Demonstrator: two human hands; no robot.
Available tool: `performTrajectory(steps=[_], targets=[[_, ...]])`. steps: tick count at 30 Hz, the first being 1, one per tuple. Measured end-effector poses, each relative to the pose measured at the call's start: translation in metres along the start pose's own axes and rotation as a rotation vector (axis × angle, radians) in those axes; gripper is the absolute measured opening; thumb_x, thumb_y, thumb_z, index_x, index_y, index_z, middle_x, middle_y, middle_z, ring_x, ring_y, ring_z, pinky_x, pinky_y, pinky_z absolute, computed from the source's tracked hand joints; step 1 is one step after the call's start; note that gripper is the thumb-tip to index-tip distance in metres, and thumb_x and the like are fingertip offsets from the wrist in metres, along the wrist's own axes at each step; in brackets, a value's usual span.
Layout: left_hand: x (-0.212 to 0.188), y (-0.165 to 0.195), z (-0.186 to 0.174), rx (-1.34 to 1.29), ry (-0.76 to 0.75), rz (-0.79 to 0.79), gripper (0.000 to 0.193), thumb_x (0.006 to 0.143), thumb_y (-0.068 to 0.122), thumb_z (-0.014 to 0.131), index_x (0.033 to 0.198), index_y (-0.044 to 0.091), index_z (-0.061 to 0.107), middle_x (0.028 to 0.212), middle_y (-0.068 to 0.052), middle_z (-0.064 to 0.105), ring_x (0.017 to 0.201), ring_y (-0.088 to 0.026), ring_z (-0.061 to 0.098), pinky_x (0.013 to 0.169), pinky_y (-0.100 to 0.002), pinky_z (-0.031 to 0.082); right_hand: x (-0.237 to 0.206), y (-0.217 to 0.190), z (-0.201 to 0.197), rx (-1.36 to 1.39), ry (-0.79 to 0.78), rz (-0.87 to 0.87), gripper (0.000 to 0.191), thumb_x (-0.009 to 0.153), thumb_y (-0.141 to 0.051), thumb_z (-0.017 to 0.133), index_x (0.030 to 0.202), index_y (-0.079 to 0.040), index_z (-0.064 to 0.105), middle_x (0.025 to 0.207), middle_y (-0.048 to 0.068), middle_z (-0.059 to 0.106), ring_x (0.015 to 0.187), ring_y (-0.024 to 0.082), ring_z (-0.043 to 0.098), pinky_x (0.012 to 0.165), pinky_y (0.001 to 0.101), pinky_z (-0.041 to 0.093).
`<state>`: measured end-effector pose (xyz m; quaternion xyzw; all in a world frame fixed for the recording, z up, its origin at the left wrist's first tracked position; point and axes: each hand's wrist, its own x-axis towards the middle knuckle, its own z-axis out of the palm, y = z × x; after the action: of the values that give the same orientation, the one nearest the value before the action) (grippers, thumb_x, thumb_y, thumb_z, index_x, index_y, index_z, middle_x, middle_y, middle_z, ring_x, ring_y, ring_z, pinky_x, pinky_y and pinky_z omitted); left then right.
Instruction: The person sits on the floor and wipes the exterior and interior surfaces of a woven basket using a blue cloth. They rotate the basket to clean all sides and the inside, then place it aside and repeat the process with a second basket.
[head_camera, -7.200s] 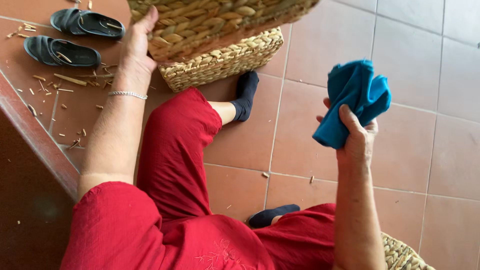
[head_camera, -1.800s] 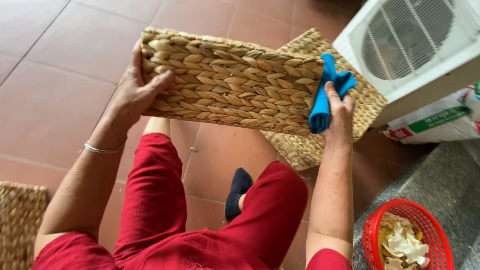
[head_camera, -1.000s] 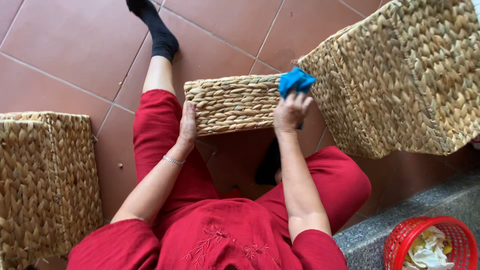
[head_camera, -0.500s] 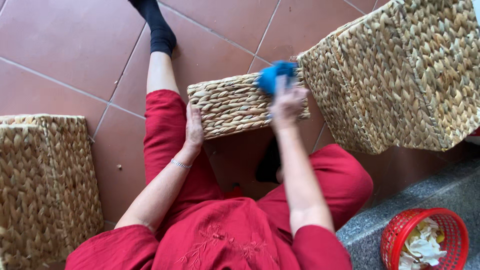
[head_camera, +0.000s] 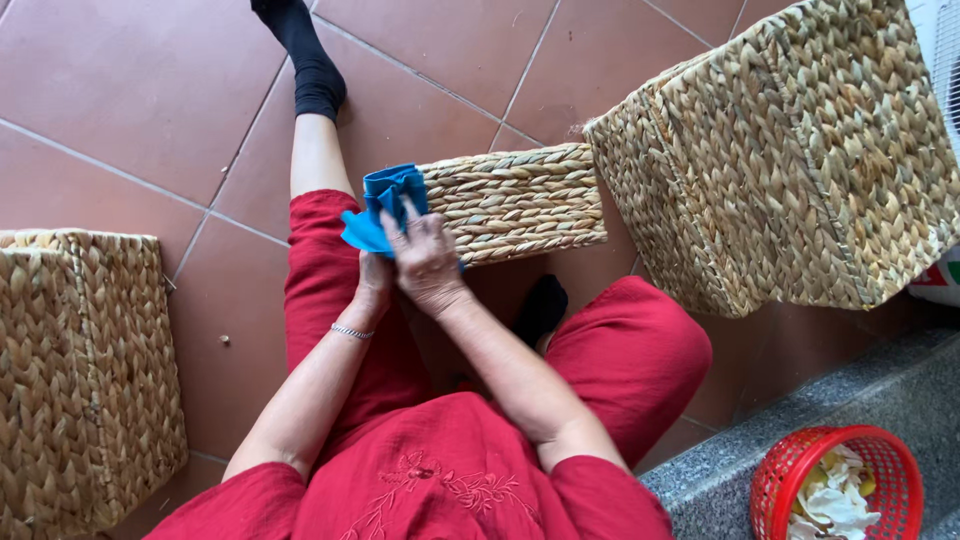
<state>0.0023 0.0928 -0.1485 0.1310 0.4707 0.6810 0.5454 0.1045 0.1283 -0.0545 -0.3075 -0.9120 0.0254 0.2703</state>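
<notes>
The right hand (head_camera: 425, 262) grips a blue cloth (head_camera: 385, 205) against the left end of a small woven basket (head_camera: 515, 203) lying across the lap; the left hand (head_camera: 375, 283), largely hidden beneath, steadies that end, grip unclear. Three woven baskets are in view, counting the large one (head_camera: 780, 160) to the right and another (head_camera: 80, 370) on the left, plus one red plastic basket (head_camera: 775, 490).

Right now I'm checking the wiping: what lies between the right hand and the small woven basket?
In the head view, a blue cloth lies under the right hand, pressed against the left end of the small woven basket.
</notes>
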Motion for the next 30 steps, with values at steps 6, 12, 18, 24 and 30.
performTrajectory(steps=[6,12,18,24,30], targets=[[-0.015,0.005,0.011,0.246,0.121,0.131,0.065,0.11,0.05,0.027,0.158,0.006,0.035,0.152,-0.01,0.05,0.138,-0.019,0.048,0.117,-0.032,0.036,-0.022,0.153,-0.047,-0.286,-0.083,0.298,0.067,0.079,0.005,0.061,0.145,-0.008,0.057,0.142,0.019,0.057,0.105,0.036,0.054,0.091,0.0448,0.051],[-0.019,0.012,0.017,0.218,0.122,0.127,0.067,0.11,0.053,0.033,0.156,0.005,0.039,0.152,-0.011,0.051,0.137,-0.02,0.049,0.117,-0.033,0.037,-0.047,0.175,-0.066,-0.486,-0.036,0.54,0.064,0.081,-0.011,0.065,0.143,-0.002,0.055,0.104,0.025,0.062,0.099,0.045,0.054,0.091,0.0549,0.048],[-0.006,0.002,-0.004,-0.086,-0.023,-0.021,0.066,0.113,0.054,0.036,0.154,0.003,0.043,0.148,-0.012,0.053,0.132,-0.021,0.051,0.114,-0.034,0.041,-0.041,-0.01,-0.008,-0.044,0.023,0.059,0.052,0.084,-0.003,0.061,0.136,-0.002,0.06,0.118,0.03,0.063,0.089,0.038,0.061,0.078,0.0483,0.051],[-0.003,-0.005,-0.006,0.001,-0.037,0.084,0.062,0.117,0.052,0.037,0.153,0.002,0.04,0.15,-0.01,0.051,0.134,-0.02,0.049,0.116,-0.034,0.04,-0.06,0.036,-0.024,-0.066,0.006,0.075,0.056,0.082,-0.002,0.059,0.137,-0.013,0.063,0.141,0.018,0.064,0.103,0.031,0.064,0.078,0.0428,0.053],[-0.017,0.013,0.014,0.319,0.134,0.145,0.068,0.11,0.053,0.034,0.154,0.001,0.042,0.147,-0.01,0.055,0.132,-0.018,0.051,0.114,-0.031,0.039,-0.087,0.183,-0.074,-0.42,0.032,0.622,0.062,0.079,-0.011,0.065,0.14,-0.009,0.058,0.107,0.021,0.067,0.099,0.042,0.055,0.084,0.0514,0.046]])
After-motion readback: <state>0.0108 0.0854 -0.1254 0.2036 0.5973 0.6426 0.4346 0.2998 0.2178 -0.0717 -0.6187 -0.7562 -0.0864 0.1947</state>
